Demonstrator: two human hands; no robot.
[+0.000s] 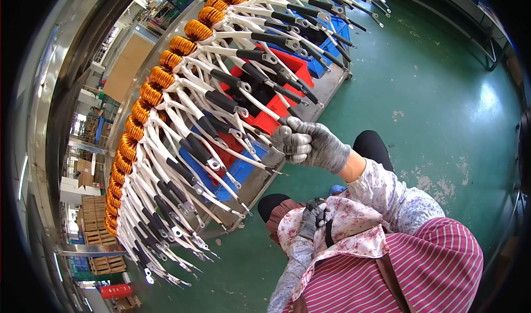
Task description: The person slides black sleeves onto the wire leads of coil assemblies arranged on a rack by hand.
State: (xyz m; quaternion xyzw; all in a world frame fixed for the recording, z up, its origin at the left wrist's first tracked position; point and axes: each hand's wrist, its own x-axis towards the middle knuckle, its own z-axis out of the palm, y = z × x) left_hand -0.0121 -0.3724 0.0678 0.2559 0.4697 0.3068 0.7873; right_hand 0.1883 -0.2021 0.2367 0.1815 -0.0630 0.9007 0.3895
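The right hand (316, 144) is curled closed, pinching the end of a white cable (262, 105) beside the red bin (301, 68); whether the left hand (312, 218), fingers bent near the floral cloth (354, 216), holds anything cannot be told

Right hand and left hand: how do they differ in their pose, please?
The right hand is stretched out to a white cable, while the left hand is beside the floral cloth on the body. The right hand's curled fingers appear to pinch the cable's end; whether the left hand holds anything is unclear. Both hands wear grey gloves.
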